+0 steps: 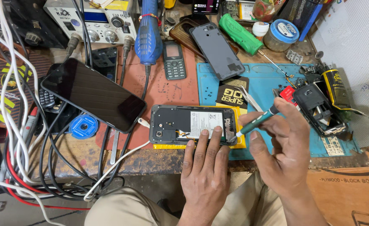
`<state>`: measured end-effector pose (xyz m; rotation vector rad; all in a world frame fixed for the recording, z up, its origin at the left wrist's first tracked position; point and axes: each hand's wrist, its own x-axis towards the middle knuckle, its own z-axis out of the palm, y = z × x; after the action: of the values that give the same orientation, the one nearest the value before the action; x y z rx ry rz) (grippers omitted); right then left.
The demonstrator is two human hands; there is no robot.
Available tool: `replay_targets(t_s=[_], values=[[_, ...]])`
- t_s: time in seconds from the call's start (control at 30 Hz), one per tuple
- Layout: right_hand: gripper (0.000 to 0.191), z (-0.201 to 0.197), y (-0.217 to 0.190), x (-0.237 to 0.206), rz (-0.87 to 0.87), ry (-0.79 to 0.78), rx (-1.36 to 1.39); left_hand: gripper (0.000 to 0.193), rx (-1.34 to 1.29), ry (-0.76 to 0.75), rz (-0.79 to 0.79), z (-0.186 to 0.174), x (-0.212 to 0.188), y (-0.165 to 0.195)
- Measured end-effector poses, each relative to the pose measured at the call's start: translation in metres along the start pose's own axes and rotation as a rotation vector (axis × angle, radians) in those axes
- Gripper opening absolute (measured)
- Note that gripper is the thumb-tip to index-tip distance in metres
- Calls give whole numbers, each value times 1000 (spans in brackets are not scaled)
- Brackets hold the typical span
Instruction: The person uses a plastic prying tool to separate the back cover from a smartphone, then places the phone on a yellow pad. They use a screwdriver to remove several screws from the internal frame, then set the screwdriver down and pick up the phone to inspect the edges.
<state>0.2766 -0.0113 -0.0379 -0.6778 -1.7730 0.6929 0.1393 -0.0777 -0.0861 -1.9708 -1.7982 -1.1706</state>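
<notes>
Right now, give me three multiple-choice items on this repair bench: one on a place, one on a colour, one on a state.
1. Where does the opened grey phone with its back cover off lie?
A. on a yellow pad at the bench's front edge
B. on top of the white bench instrument
C. on the person's lap

2. What colour is the small round solder reel among the cables?
A. red
B. blue
C. green

3. What is the right hand doing?
A. lying flat and empty
B. holding a slim green-handled screwdriver tip-down at the phone
C. gripping the blue hot-air tool

Answers: 1 A, yellow shows under and beside the phone; 2 B, the reel's face is blue; 3 B, fingers pinch the screwdriver while the left hand steadies the phone's lower edge.
</notes>
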Motion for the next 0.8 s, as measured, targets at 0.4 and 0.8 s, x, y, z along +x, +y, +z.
replay_targets(t_s=[0.4, 0.8], values=[[84, -1, 0, -4, 25, -8, -12, 21, 5, 6, 0, 0, 0, 0], [81, -12, 0, 2, 207, 64, 63, 22, -11, 3, 0, 0, 0, 0]])
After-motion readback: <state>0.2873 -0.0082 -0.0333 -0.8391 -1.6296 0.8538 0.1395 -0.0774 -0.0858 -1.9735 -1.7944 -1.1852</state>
